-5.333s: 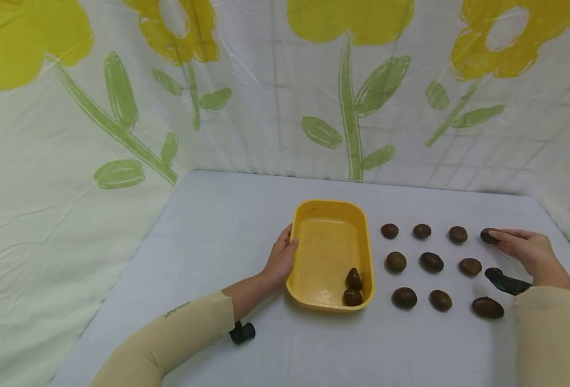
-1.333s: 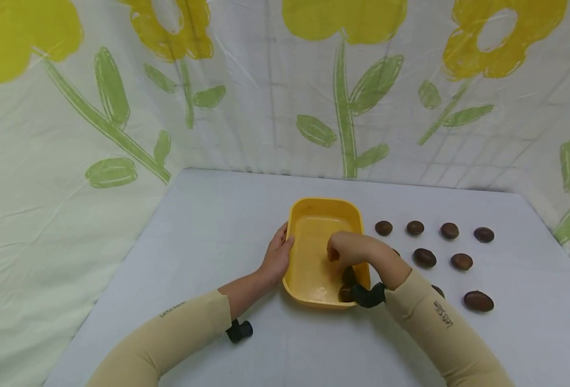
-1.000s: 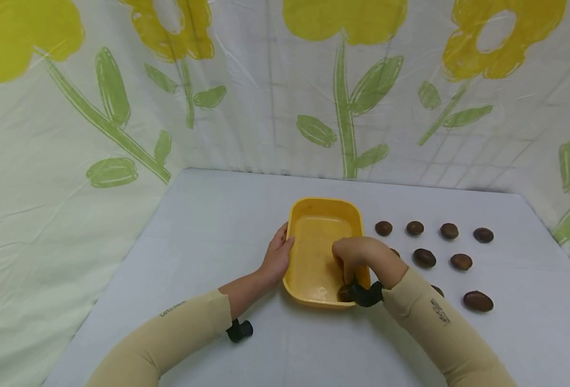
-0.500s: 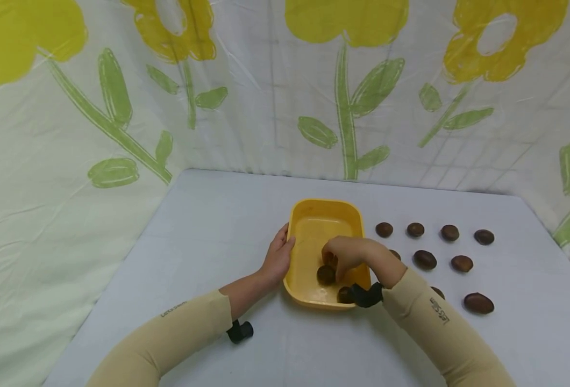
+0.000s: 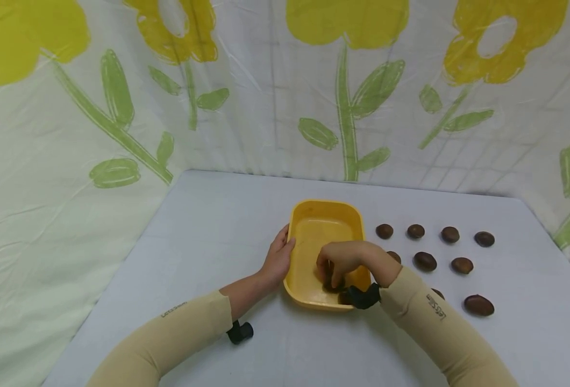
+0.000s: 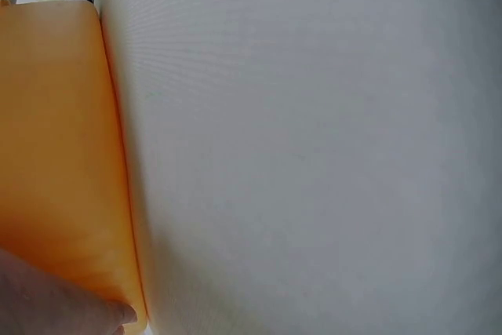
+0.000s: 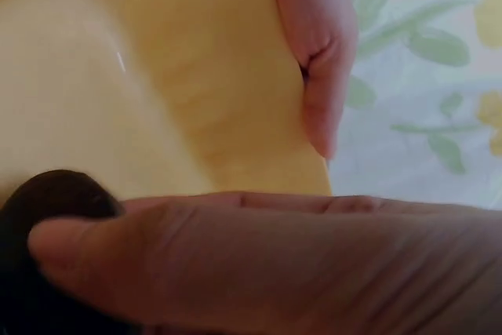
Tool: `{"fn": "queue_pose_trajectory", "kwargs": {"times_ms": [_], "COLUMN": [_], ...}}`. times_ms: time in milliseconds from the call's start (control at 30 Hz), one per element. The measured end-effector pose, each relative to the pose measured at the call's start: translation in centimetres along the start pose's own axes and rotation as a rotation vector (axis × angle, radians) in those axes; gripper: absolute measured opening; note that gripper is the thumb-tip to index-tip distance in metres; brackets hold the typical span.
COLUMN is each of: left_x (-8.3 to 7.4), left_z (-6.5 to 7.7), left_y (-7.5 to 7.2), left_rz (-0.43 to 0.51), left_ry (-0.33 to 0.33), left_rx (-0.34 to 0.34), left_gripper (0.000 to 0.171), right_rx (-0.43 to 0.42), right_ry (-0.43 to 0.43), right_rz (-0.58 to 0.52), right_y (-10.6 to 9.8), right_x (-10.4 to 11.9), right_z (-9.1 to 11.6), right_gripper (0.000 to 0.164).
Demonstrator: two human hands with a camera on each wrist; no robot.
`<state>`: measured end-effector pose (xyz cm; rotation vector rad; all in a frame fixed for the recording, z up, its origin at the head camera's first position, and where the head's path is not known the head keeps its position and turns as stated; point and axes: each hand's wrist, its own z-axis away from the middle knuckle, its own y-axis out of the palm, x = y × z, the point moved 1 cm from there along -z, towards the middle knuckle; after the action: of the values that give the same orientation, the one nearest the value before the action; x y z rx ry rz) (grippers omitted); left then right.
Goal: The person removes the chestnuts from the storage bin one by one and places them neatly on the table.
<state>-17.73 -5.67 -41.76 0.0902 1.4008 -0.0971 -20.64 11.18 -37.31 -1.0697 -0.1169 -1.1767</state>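
Observation:
My left hand grips the left side wall of a yellow rectangular tray, thumb over the rim. My right hand reaches inside the tray, near its front right part. Its bent fingers pinch a dark brown egg-shaped fruit, mostly hidden by the hand in the head view. In the right wrist view the thumb lies across that fruit. Another dark fruit lies in the tray's front right corner, partly behind the black wrist strap. The left wrist view shows the tray's outer wall.
Right of the tray, similar fruits lie in rows on the white table: a back row, a middle row and a front row. My right forearm partly covers the front row. A flower-patterned sheet hangs behind.
Earlier my right hand was at the far-right fruit of the back row, which stays there. It came over into the tray, took a fruit, and has shifted slightly toward the tray's front with it.

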Motion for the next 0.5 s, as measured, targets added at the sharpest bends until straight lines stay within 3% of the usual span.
{"fn": "queue_pose_trajectory", "kwargs": {"times_ms": [300, 500], "left_x": [-2.5, -1.5], "left_z": [1.5, 0.8], "left_y": [0.2, 0.0], "left_rz": [-0.033, -0.009], "left_ry": [0.003, -0.004], "left_rx": [0.028, 0.024], "left_gripper": [0.051, 0.051], "right_rx": [-0.135, -0.225], "right_ry": [-0.175, -0.199], "right_rz": [-0.05, -0.116], "right_y": [-1.2, -1.6], "right_x": [-0.7, -1.6], "right_z": [1.3, 3.6], "right_gripper": [0.012, 0.014]}}
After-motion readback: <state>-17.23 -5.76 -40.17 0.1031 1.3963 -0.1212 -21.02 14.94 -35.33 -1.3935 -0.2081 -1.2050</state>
